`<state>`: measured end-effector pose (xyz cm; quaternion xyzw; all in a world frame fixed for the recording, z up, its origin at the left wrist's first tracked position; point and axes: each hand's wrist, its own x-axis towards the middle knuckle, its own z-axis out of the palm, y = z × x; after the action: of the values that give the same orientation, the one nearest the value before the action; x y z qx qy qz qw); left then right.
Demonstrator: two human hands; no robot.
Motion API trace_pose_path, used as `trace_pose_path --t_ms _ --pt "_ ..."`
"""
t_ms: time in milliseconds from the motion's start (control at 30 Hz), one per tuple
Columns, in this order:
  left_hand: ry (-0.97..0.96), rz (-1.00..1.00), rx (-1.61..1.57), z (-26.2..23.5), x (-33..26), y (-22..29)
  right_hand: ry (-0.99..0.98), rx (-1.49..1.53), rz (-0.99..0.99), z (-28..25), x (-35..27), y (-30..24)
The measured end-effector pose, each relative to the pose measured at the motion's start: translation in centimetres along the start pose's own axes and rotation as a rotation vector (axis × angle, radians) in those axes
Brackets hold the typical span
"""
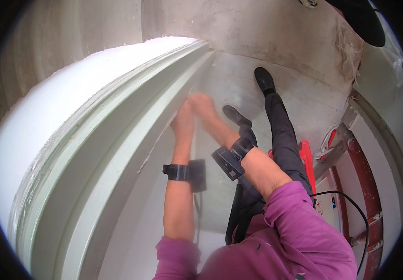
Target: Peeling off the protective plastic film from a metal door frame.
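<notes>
My left hand [182, 122] and my right hand [202, 105] are close together in the middle of the view, against the edge of a long pale green stepped frame [131, 126]. Motion smears both hands, and a whitish haze lies over them. Neither the fingers nor anything they may hold can be made out. The left hand is nearest the frame's edge, with the right hand just beside it. Each forearm wears a black strap with a flat box: a left strap [178, 172] and a right box [228, 163].
Left of the frame is a bright white surface [71, 102]. My feet in black shoes [264, 80] stand on a stained grey floor [294, 88]. At the right are a red plastic part [306, 158], a black cable [360, 210], and a dark red beam [364, 172].
</notes>
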<state>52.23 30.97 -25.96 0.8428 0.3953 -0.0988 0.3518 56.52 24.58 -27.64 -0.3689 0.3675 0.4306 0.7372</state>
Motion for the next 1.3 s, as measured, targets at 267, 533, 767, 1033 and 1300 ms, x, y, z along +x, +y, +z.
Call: trace_pose_path --t_ms 267,533,767,1033,1300 --pt "-0.092 0.044 0.075 -1.4 -0.4 0.1 -0.016 0.045 -0.004 0.4 -0.9 -0.5" --pt "-0.109 0.136 0.068 -1.2 -0.3 -0.1 0.004 0.005 -0.086 0.6 -0.2 0.2" --pt "-0.142 -0.140 0.150 -1.3 -0.3 3.5 0.111 0.075 0.069 0.7 -0.2 0.5" --pt "-0.007 -0.311 -0.410 0.7 0.4 0.8 -0.033 0.009 0.024 0.1 0.0 0.5" --pt "0.102 -0.337 -0.589 1.6 0.5 1.1 -0.131 -0.113 -0.098 -0.5 -0.1 0.2"
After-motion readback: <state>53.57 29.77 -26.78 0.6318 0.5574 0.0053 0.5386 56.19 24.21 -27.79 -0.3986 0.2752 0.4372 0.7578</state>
